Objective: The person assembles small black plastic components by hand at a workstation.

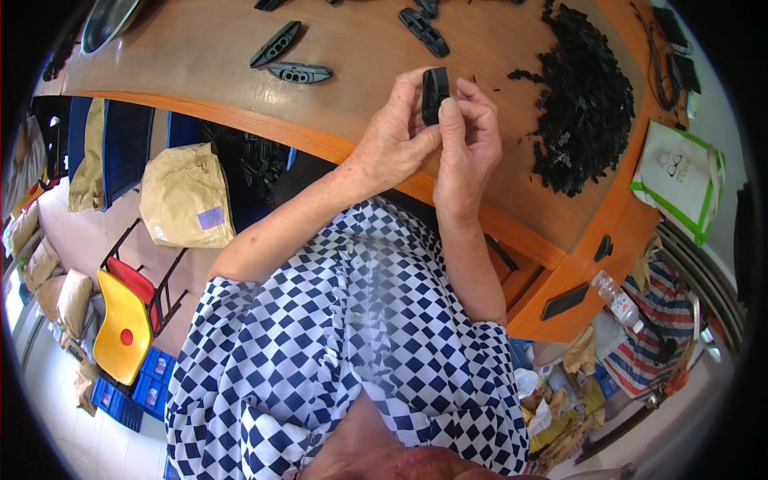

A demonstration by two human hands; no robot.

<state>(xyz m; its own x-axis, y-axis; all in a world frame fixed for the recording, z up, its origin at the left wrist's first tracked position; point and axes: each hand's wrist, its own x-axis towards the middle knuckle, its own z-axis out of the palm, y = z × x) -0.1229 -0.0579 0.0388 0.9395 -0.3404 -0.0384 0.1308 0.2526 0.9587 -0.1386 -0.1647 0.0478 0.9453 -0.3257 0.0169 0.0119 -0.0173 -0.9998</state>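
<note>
Above the near edge of the brown table (352, 88), a black, elongated plastic part (434, 92) stands nearly upright between my hands. My left hand (390, 138) grips it from the left, its fingers partly hidden behind the part. The thumb of my right hand (468, 156) presses on its lower end, with the other fingers curled. Similar boat-shaped black parts lie farther left: one (276, 45) is tilted, and another (300, 73) shows a row of holes. Just beyond my hands rests a pair of black parts (423, 32) side by side.
A large heap of small black pieces (584, 104) covers the table's right side. A metal bowl (108, 24) stands at the far left. Below are a brown paper bag (188, 196) and a yellow chair (122, 328). A white-and-green bag (678, 176) and a plastic bottle (616, 300) sit at the right.
</note>
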